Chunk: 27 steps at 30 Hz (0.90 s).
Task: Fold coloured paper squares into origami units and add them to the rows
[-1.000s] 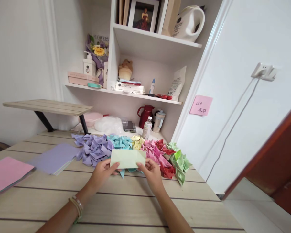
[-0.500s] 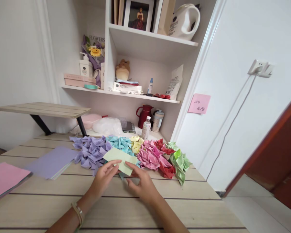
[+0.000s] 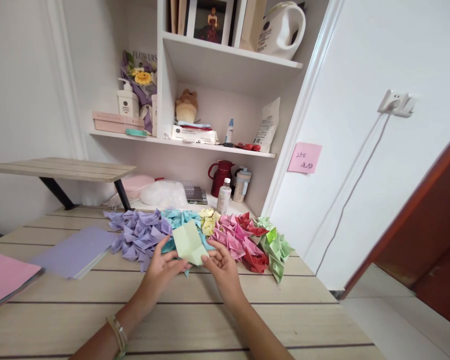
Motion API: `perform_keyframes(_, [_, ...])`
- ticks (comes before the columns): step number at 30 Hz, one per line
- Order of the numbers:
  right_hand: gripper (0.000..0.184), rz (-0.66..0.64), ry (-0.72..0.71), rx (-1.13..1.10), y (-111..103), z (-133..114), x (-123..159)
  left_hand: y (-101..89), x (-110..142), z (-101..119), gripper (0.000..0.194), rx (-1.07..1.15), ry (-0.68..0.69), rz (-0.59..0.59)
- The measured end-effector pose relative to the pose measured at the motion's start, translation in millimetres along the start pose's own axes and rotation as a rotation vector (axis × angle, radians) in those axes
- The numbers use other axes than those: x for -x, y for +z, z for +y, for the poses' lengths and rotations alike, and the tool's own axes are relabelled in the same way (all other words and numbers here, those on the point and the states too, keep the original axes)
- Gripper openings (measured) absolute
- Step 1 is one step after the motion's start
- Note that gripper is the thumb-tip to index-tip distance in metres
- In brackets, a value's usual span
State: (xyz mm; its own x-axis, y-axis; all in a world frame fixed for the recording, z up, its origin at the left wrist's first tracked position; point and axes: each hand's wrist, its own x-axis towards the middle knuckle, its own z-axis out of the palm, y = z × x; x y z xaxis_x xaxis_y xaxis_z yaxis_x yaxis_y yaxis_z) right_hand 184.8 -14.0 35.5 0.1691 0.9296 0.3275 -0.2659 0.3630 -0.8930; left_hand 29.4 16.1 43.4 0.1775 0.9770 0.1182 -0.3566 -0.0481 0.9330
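Note:
Both hands hold a pale green folded paper just above the wooden table. My left hand pinches its lower left edge and my right hand grips its lower right corner. The paper stands tilted, with a crease down its middle. Right behind it lies a row of folded paper pieces: purple, blue, yellow, pink, red and green.
A purple sheet stack and a pink sheet stack lie at the left. White shelves at the back carry bottles, a red jug and boxes. A small raised wooden shelf stands at the left.
The green paper went from a wide flat rectangle to a narrower, upright creased piece. Both hands moved closer together under it. The view shifted slightly right.

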Motion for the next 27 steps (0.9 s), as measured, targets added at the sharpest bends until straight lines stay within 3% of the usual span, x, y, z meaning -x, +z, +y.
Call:
perform_keyframes(3, [0.03, -0.042, 0.005, 0.024, 3, 4, 3, -1.7, -3, -3, 0.057, -0.013, -0.101, -0.025])
perform_keyframes(5, [0.025, -0.037, -0.012, 0.084, 4, 7, 4, -3.8, -4, -4, 0.036, -0.054, -0.096, -0.067])
perform_keyframes(9, [0.02, -0.004, -0.161, 0.425, -1, 3, 5, -5.3, -1, -4, 0.034, -0.092, -0.072, -0.063])
perform_keyframes(11, [0.029, -0.02, -0.233, 0.565, -5, -4, 5, -4.7, 0, -2, 0.034, -0.079, -0.079, -0.063])
perform_keyframes(15, [0.052, -0.165, -0.248, 0.563, -13, -23, 3, -4.2, 2, 1, 0.035, -0.115, 0.025, -0.141])
perform_keyframes(19, [0.026, -0.323, -0.262, 0.594, -17, -32, 1, -6.4, 4, 1, 0.041, -0.137, 0.045, -0.151])
perform_keyframes(21, [0.012, -0.288, -0.231, 0.569, -17, -30, 0, -7.9, 5, 0, 0.043, -0.157, 0.046, -0.138])
perform_keyframes(27, [0.023, -0.066, -0.06, 0.304, -9, -15, 1, -8.4, 4, -1, 0.017, -0.313, 0.195, -0.005])
